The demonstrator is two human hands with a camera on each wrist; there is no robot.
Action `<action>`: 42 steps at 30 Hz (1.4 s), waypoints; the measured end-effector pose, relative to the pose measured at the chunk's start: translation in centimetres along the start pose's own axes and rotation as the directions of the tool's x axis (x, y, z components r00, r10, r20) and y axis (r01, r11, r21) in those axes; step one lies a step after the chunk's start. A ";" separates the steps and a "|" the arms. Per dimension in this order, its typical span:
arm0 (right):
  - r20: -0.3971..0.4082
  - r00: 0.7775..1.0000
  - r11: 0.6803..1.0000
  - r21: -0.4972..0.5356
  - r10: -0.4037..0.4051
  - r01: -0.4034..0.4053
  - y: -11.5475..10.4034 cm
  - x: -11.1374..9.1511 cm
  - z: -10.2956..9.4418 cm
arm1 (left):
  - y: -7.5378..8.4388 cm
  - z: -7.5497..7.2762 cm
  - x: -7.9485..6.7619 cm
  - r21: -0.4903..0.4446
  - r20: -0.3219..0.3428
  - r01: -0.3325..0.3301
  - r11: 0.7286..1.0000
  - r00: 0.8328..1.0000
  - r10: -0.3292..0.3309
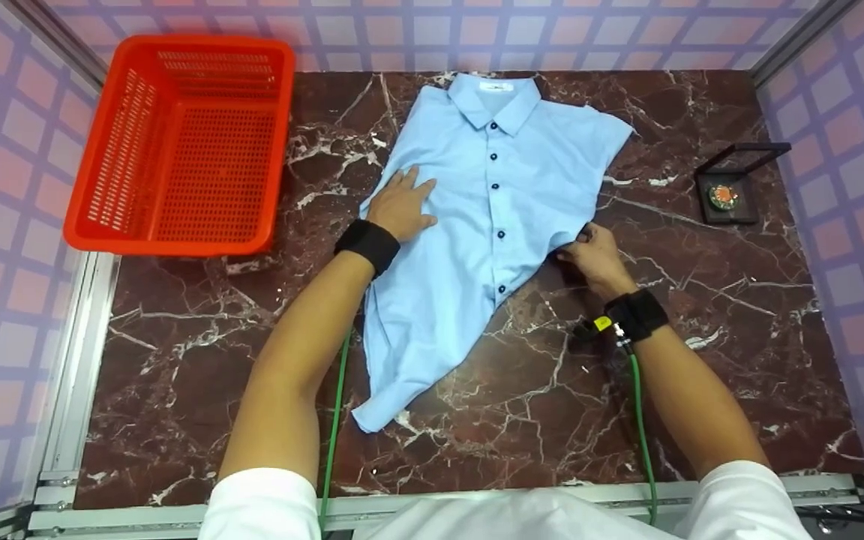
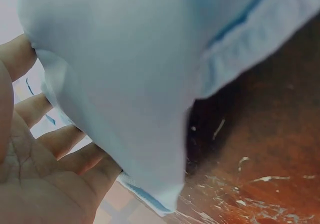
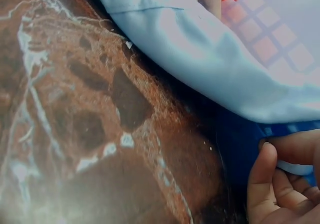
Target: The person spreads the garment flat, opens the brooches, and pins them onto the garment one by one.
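A light blue button-up shirt point(image 1: 454, 210) lies front side up on the dark marble-patterned table, collar at the far side. Its lower right part is folded under, so the edge runs slantwise to a point near the front. My left hand point(image 1: 400, 206) rests on the shirt's left side, fingers extended; in the left wrist view the fingers point(image 2: 65, 140) touch the cloth. At the shirt's right edge, my right hand point(image 1: 595, 256) pinches the fabric between thumb and curled fingers. The right wrist view shows those fingertips point(image 3: 264, 166) just beneath the overhanging cloth point(image 3: 200, 68).
An orange-red plastic basket point(image 1: 276, 150) stands at the back left. On the right is a small open black case point(image 1: 728, 214) holding a round green and orange item point(image 1: 723, 197). Green cables point(image 1: 338, 397) run from both wrists toward the front edge. Checkered walls enclose the table.
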State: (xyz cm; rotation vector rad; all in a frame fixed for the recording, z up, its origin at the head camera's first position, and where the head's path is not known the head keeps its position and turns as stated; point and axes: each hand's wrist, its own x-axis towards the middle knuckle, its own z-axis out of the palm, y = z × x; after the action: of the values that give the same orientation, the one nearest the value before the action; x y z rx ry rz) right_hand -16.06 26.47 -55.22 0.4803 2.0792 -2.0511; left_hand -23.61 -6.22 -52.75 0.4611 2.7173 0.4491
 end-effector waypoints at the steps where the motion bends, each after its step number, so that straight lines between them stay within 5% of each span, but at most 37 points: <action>1: 0.009 1.000 1.000 0.001 -0.004 0.004 0.1 -0.1 -0.1 | 0.0 0.0 0.0 0.000 0.000 0.002 1.000 1.000 -0.002; 42: 0.070 0.998 1.000 0.011 -0.006 0.005 1.1 -2.6 -3.6 | 0.0 -0.1 -0.1 0.000 -0.020 0.009 1.000 1.000 -0.009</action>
State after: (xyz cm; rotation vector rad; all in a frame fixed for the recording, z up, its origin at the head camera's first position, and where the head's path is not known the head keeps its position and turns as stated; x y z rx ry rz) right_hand -12.86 29.77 -55.23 0.3989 2.0327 -2.0530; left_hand -23.54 -6.31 -52.62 0.4460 2.7370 0.4535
